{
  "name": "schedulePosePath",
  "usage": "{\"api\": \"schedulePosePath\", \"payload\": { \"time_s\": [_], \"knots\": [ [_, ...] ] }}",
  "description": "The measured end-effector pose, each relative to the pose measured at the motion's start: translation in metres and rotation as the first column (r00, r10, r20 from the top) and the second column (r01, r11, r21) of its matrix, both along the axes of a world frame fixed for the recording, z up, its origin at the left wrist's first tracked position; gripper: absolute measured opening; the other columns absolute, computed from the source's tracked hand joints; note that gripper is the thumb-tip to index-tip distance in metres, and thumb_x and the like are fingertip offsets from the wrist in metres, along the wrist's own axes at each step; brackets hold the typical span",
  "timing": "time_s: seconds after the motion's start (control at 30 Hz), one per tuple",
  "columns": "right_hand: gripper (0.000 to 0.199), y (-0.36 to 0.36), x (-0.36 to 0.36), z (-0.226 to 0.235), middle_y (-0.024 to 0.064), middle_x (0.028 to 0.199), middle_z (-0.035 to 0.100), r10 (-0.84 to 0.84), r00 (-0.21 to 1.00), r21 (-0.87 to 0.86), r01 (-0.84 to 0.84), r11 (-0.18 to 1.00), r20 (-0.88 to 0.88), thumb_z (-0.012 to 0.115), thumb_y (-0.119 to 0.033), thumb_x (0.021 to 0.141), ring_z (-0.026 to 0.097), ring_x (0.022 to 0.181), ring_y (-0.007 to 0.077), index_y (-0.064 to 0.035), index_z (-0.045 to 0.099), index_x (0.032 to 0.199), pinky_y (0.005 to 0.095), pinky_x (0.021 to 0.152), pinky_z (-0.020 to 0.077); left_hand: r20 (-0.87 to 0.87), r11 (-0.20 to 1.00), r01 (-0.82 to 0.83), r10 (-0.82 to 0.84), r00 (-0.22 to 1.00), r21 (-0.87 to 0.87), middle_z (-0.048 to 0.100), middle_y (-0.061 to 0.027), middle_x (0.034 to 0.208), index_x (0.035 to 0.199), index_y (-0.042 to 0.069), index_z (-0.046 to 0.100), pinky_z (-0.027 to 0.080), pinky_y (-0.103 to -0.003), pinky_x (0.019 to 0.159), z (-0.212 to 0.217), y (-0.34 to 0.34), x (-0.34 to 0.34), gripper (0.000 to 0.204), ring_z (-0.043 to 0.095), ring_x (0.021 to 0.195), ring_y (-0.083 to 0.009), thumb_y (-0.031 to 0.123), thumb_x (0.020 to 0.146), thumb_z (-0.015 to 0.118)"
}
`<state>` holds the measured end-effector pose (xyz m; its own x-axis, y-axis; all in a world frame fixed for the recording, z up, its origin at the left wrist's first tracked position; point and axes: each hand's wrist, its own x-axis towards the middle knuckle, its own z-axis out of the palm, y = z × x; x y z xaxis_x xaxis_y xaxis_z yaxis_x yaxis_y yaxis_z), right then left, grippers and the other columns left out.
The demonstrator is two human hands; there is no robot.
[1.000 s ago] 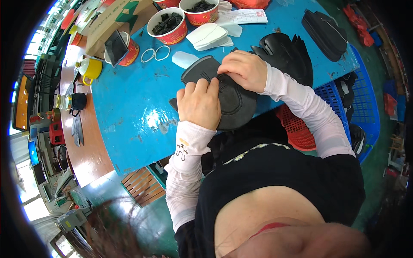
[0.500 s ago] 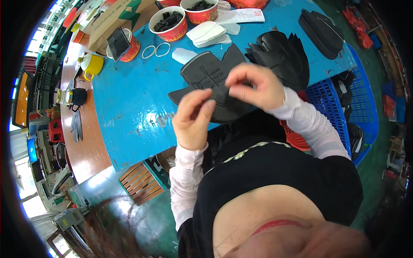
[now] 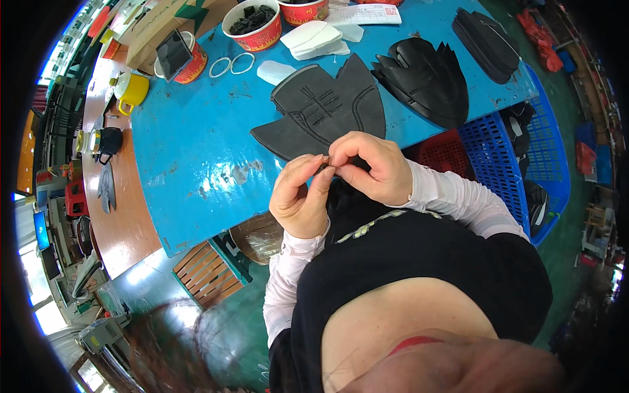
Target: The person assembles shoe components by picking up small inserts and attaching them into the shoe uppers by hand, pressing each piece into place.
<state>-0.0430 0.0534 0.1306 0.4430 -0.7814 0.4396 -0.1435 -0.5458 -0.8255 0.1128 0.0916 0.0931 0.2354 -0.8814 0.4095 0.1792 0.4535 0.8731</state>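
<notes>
My left hand [image 3: 298,200] and my right hand [image 3: 375,169] meet over the table's near edge, fingertips pinched together. Between them is a small dark piece [image 3: 324,168], mostly covered by the fingers, too small to name. Just beyond my hands a black shoe upper [image 3: 314,111] lies flat on the blue tabletop, with stitched lines and short slits in its middle. To its right rests a pile of similar black uppers [image 3: 426,85]. A longer stack of black pieces [image 3: 486,47] sits at the far right corner.
Paper bowls, one holding black scraps [image 3: 252,25], line the far side. A phone [image 3: 173,55] leans on another bowl. White pads [image 3: 314,40] and two white rings [image 3: 242,63] lie nearby. A yellow mug [image 3: 133,90] stands left. Blue baskets [image 3: 491,154] sit below the right edge.
My hands have come together from apart, moving back toward my body and off the upper. The upper now shows more fully. The view has shifted slightly.
</notes>
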Motion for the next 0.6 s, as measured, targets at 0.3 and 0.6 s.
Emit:
{"api": "schedulePosePath", "payload": {
  "time_s": [0.3, 0.6],
  "knots": [
    [0.017, -0.004, -0.003, 0.002, 0.0006, 0.095, 0.057, 0.117, 0.892, 0.574, -0.376, 0.728, 0.436, 0.063, 0.001, 0.090, 0.056, 0.087, 0.0057, -0.0042, 0.051, 0.101, 0.0217, 0.079, 0.0465, 0.148, 0.989, 0.045, -0.023, 0.989, -0.143, 0.067, -0.0130, 0.098, 0.101, -0.002, 0.066, 0.050, -0.032, 0.082, 0.003, -0.004, 0.008, 0.025, 0.062, 0.094, -0.0230, -0.010, 0.078, 0.072],
    [0.019, -0.014, -0.011, 0.001, 0.0023, 0.099, 0.055, 0.132, 0.837, 0.684, -0.516, 0.516, 0.532, 0.061, 0.000, 0.092, 0.054, 0.092, 0.0075, -0.0066, 0.045, 0.099, 0.0232, 0.082, 0.0453, 0.337, 0.980, 0.120, -0.060, 0.939, -0.158, 0.067, -0.0117, 0.096, 0.100, -0.002, 0.067, 0.049, -0.034, 0.079, 0.014, -0.016, 0.016, 0.027, 0.063, 0.088, -0.0243, -0.008, 0.075, 0.075]
  ]
}}
